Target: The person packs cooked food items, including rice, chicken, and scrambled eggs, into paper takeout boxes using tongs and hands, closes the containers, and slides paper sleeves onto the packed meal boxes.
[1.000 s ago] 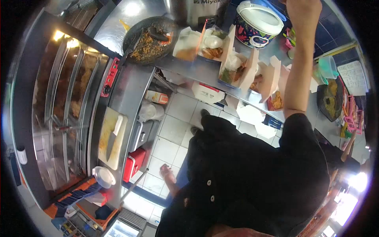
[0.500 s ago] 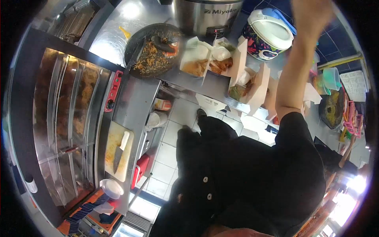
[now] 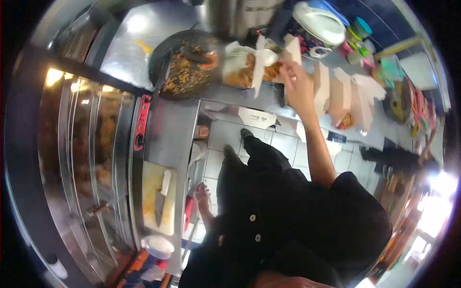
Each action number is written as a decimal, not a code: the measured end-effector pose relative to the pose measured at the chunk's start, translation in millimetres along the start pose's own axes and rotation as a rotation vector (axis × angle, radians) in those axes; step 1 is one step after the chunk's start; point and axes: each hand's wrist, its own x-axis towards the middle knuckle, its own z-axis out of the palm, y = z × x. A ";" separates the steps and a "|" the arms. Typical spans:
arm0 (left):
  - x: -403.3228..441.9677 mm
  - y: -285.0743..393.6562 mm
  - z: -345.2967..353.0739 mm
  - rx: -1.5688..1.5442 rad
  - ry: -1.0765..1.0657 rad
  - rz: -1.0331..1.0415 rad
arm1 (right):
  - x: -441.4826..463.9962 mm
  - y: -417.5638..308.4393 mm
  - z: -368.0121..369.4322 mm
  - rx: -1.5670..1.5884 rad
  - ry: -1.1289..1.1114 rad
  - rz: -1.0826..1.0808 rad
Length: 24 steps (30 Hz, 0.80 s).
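My right hand (image 3: 298, 89) is stretched over the row of paper food boxes, its bent fingers close together beside the box with brown meat. Whatever the fingertips hold, if anything, is too blurred to make out. Fried food and white rice fill the open box (image 3: 238, 77) to its left. Upright cardboard flaps (image 3: 321, 89) of more boxes stand to the right of my wrist. My left hand (image 3: 201, 194) hangs low by the counter edge, fingers loosely apart and holding nothing.
A dark stone mortar (image 3: 165, 65) with crumbly brown food stands left of the boxes. A knife (image 3: 161, 204) lies on a cutting board (image 3: 167, 225) beside the glass display cabinet (image 3: 81, 158). A patterned rice cooker (image 3: 319, 24) is behind; another person's dark-clothed legs (image 3: 394, 158) show at right.
My right hand has come down from beyond the rice cooker to the food boxes. My left hand has come into view. The camera view has shifted slightly.
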 end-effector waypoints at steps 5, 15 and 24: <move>59.4 27.8 27.7 0.883 -0.520 0.403 | -143.4 78.6 -16.0 -0.240 -0.140 0.228; -39.4 269.3 235.8 0.913 -0.339 1.147 | -282.5 128.5 -55.9 -0.179 -0.020 0.622; -81.8 473.6 464.3 1.633 -0.014 1.566 | -310.3 194.0 -119.8 -0.246 0.194 0.649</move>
